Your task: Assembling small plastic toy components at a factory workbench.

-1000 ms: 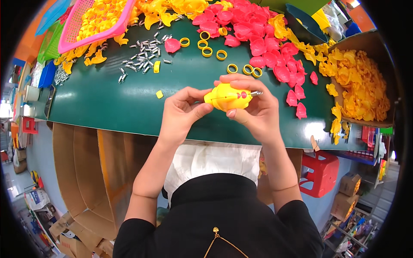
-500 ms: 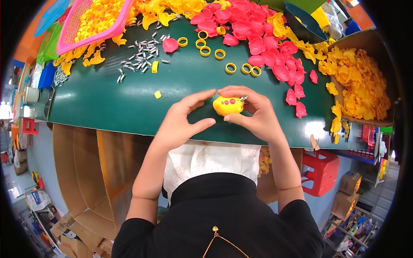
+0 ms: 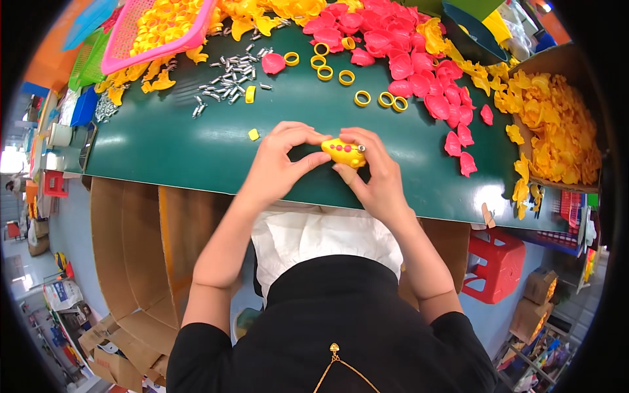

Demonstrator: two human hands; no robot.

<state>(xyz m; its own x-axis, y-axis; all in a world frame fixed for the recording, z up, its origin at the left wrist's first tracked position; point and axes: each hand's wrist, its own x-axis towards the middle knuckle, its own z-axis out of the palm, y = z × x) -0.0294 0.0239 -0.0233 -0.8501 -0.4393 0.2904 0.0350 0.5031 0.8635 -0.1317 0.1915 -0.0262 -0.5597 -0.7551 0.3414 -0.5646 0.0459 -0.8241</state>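
yellow plastic, a small toy part (image 3: 343, 152) with red dots, sat pinched between both hands just above the near edge of the green table (image 3: 164, 144). the left hand (image 3: 278, 164) curled around its left end, thumb and fingertips closed on it. the right hand (image 3: 377, 173) gripped its right end, fingers bent over the top, with a small metal pin showing at that end. a tiny yellow chip (image 3: 253, 134) lay just left of the left hand. farther back were yellow rings (image 3: 346, 77), metal pins (image 3: 229, 82), red shells (image 3: 419, 72) and a pink basket (image 3: 157, 29).
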